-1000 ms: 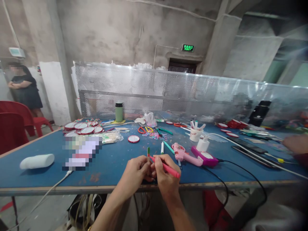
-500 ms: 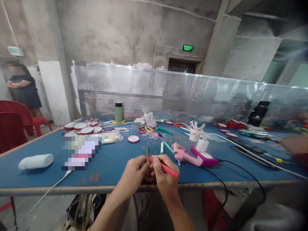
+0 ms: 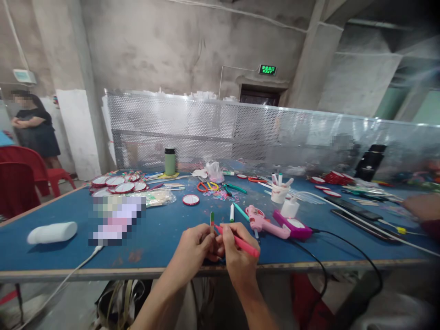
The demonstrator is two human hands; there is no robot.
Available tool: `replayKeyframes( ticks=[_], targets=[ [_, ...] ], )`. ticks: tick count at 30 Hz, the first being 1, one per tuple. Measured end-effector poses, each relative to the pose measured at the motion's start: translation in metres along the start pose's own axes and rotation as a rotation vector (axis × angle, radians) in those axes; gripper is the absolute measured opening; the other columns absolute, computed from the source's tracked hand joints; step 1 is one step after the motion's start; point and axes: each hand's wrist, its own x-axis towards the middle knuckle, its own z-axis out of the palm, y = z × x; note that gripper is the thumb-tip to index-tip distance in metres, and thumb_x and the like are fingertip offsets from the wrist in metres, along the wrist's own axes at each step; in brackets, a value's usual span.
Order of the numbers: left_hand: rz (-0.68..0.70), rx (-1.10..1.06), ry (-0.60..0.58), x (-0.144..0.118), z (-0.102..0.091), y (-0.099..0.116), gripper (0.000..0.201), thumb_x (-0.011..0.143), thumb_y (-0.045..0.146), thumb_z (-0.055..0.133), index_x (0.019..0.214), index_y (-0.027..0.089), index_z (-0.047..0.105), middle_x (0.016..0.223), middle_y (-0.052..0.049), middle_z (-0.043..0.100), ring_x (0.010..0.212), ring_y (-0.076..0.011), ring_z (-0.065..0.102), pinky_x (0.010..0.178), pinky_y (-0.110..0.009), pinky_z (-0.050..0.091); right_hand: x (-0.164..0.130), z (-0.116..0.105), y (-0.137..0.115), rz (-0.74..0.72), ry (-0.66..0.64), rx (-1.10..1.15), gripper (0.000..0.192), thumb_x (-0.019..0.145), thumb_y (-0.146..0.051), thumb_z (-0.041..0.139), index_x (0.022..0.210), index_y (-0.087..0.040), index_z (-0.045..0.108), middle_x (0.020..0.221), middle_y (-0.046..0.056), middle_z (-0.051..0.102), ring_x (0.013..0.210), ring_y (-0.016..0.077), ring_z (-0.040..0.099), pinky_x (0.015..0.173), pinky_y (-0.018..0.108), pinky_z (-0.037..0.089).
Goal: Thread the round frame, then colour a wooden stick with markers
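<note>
Table: a long blue work table (image 3: 154,229) runs from the near edge to a perforated metal screen (image 3: 240,133) along its far side.
Person at far left: someone in dark clothes (image 3: 32,128) stands well apart from the table, beside red plastic chairs (image 3: 20,178).
Co-worker: at the right edge another person's hand (image 3: 421,206) rests near black flat strips; it is blurred.
Clutter, far half: a stack of red-rimmed round discs (image 3: 118,183) at far left, a green flask (image 3: 169,161) behind them, a white cup of markers (image 3: 279,191) right of centre.
Glue gun: a pink glue gun (image 3: 264,222) lies just right of the hands, its black cord trailing over the near edge.
White roll: a white cylinder (image 3: 52,232) lies near the left end.
Left hand: the left hand (image 3: 194,250) pinches a thin upright stick (image 3: 212,222) banded green, white and red, at the near edge of the table.
Right hand: the right hand (image 3: 237,256) grips a red marker (image 3: 239,243) like a pen, its tip meeting the stick.
Step in hand: colouring a band on the stick, by the look of it.
Next move: I judge it calls for a steady pinch and small turns of the stick, so the marker covers all around without smearing the other bands.
</note>
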Motion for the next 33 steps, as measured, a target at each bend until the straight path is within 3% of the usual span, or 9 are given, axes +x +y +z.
replayKeyframes(
  ticks=[13,23,33],
  targets=[
    [0.027,-0.033,0.016,-0.0003,0.0044,0.0023,0.016,0.083,0.027,0.05,0.071,0.018,0.052,0.062,0.003,0.056,0.053,-0.0115,0.058,0.055,-0.026,0.057,0.0047,-0.0009,-0.0046,-0.019,0.044,-0.022,0.028,0.092,-0.035,0.058,0.07,-0.018,0.063,0.053,-0.003,0.061,0.04,0.0103,0.056,0.042,0.019,0.046],
    [0.039,-0.033,0.012,0.0014,0.0034,-0.0003,0.017,0.085,0.028,0.05,0.073,0.017,0.054,0.066,0.0,0.063,0.056,-0.0133,0.063,0.058,-0.028,0.057,0.0042,0.0005,-0.0008,0.012,0.066,-0.01,0.028,0.091,-0.036,0.059,0.07,-0.018,0.061,0.054,-0.003,0.059,0.043,0.0108,0.055,0.044,0.02,0.046],
    [0.038,0.004,0.017,-0.0002,0.0033,0.002,0.017,0.084,0.03,0.05,0.072,0.018,0.051,0.063,0.002,0.058,0.054,-0.0137,0.061,0.057,-0.029,0.058,0.0018,-0.0005,0.0048,0.035,0.029,-0.01,0.029,0.093,-0.038,0.056,0.073,-0.019,0.063,0.056,-0.002,0.06,0.046,0.012,0.056,0.047,0.022,0.046]
  ],
)
